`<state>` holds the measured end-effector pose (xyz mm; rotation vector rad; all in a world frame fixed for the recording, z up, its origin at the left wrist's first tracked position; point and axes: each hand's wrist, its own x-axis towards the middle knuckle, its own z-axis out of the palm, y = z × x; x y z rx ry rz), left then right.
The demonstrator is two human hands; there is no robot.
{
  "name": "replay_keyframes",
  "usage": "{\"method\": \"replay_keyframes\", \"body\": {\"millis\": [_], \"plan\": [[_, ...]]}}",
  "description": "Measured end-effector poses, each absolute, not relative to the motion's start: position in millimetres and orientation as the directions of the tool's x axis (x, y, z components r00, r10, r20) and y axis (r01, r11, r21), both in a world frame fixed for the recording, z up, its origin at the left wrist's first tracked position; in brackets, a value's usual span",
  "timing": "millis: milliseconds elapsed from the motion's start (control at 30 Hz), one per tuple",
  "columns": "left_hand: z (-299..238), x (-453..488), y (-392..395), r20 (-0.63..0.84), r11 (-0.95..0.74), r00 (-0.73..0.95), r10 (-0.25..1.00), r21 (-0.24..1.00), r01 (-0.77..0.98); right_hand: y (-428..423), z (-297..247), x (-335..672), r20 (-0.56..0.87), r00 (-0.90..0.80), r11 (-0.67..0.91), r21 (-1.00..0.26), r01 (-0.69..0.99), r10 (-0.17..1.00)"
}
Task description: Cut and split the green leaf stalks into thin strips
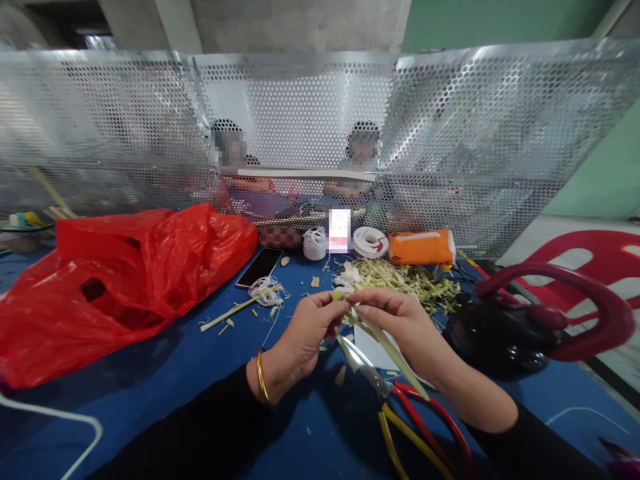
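Left hand [303, 333] and right hand [407, 327] meet at the tips, both pinched on one end of a pale green strip [393, 350]. It is above the middle of the blue table [300, 453]. From the pinch, its long way slants toward the table's near right corner, past the right palm, so the right hand is nearer most of it. Big scissors [379, 383] lie below, slanting much the same way.

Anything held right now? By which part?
Yes: a pale green plant strip, by its far end, at the fingertips of the left hand and right hand; its near end is loose.
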<state>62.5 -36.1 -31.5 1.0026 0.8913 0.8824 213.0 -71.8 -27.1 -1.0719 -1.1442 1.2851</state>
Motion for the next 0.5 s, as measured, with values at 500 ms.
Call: {"method": "replay_keyframes", "body": {"millis": [500], "plan": [[-31.3, 58.4, -31.6, -0.141, 0.181, 0.342, 0.929, 0.979, -0.089, -72.8, -30.2, 214.1, 0.492, -0.034, 0.478, -0.825, 0.301, 0.870]]}}
